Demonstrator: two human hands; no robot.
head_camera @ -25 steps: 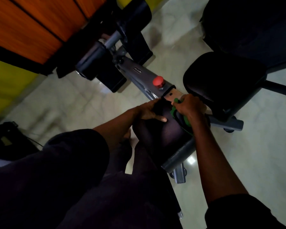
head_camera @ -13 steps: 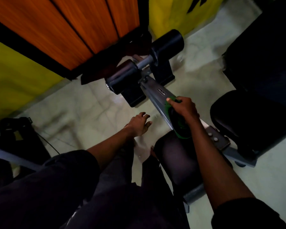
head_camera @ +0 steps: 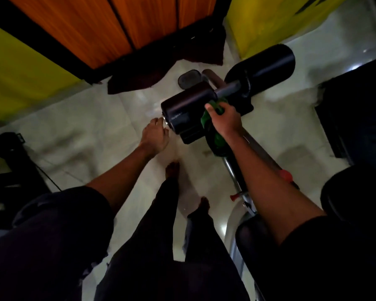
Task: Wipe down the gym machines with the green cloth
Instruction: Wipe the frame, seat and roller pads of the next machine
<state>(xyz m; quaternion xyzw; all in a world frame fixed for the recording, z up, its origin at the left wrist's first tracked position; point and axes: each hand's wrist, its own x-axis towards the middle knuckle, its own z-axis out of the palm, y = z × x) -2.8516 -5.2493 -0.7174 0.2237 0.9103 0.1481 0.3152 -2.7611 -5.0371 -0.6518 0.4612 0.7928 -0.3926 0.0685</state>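
Observation:
My right hand grips the green cloth and presses it against the gym machine where the grey frame bar meets the near black foam roller. The cloth hangs down below my fist. A second black roller sticks out to the right on the same grey axle. My left hand hovers with relaxed fingers at the left end cap of the near roller, its fingertips close to or touching it. A red knob sits on the frame behind my right forearm.
A black padded seat lies at lower right, another dark pad beside it. A dark machine fills the right side. Orange and yellow wall panels stand ahead, with a dark mat at their foot. Black equipment sits at left. My bare feet stand on the pale tiled floor.
My right hand has slid the cloth forward along the frame bar, from beside the seat up to the rollers. My left hand left the seat pad and now reaches the roller's end.

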